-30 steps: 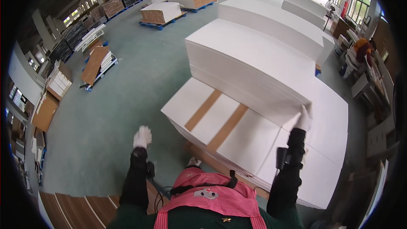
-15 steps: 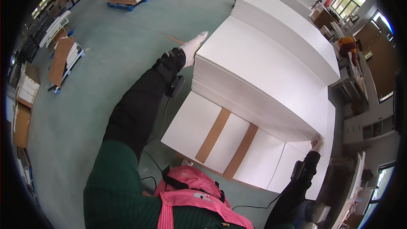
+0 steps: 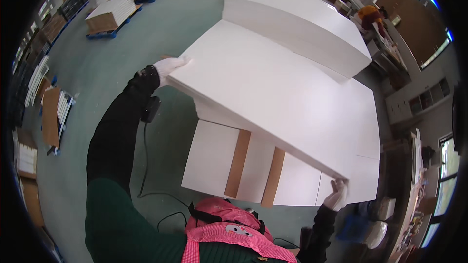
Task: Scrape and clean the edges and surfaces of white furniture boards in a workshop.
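A large white panel (image 3: pixel 273 92) lies across in front of me, its near edge drawn out over the stack of white panels (image 3: pixel 208 111) beneath. My left hand (image 3: pixel 170 67), in a white glove, grips the panel's left corner with the thumb side on top. At the near right corner my gloved right hand (image 3: pixel 337 195) has its fingers curled round the edge. Below, a lower white layer (image 3: pixel 209 158) carries two brown strips, the left strip (image 3: pixel 239 163) and the right strip (image 3: pixel 273 178).
Behind the panel rises a taller white stack (image 3: pixel 292 17). Loaded pallets (image 3: pixel 112 17) stand at the far left, and a cart with boards (image 3: pixel 51 117) at the left. A person (image 3: pixel 371 18) bends at a bench at the far right. A cable (image 3: pixel 145 165) trails beside me.
The top panel has come toward me and turned, its near edge now past the stack below. Both hands have moved with it and closed on its corners. My view has shifted too.
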`<state>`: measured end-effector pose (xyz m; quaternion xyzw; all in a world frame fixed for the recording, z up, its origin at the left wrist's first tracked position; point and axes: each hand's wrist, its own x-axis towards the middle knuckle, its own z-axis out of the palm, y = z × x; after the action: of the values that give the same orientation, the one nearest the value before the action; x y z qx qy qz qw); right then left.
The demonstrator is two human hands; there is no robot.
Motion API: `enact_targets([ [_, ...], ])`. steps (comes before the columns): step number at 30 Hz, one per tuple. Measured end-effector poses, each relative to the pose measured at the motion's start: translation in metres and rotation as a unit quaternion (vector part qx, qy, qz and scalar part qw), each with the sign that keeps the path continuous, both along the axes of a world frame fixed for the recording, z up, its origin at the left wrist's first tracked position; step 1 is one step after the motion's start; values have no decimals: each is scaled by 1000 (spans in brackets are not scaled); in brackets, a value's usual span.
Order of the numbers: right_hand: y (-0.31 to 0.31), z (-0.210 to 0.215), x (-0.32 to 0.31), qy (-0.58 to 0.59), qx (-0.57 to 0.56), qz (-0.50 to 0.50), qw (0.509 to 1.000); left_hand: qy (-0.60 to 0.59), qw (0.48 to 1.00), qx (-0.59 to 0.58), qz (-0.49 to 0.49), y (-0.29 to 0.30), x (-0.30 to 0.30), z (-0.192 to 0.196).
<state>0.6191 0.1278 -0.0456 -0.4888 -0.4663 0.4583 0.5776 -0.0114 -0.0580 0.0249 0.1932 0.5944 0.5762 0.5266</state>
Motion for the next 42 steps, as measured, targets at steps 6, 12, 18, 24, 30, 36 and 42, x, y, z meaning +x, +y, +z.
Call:
enact_targets([
  [6, 10, 48, 4, 198, -279, 247, 907, 30, 999, -9, -42, -20, -57, -2],
  [12, 79, 96, -40, 117, -324, 309, 887, 40, 985, -117, -119, 7, -56, 29],
  [18, 67, 129, -64, -15, -296, 234, 926, 123, 976, -135, -115, 13, -26, 27],
  [24, 73, 116, -30, -71, -263, 213, 938, -77, 981, -136, -119, -51, 21, 23],
  [30, 38, 61, 13, -153, -88, 206, 962, -71, 997, -40, -9, -112, 104, 14],
  [36, -33, -15, 109, 97, -161, 79, 979, 55, 989, -130, 41, -93, 187, 37],
  [42, -82, -46, 217, 124, -189, 11, 974, 184, 979, -85, -28, -18, 291, 61],
])
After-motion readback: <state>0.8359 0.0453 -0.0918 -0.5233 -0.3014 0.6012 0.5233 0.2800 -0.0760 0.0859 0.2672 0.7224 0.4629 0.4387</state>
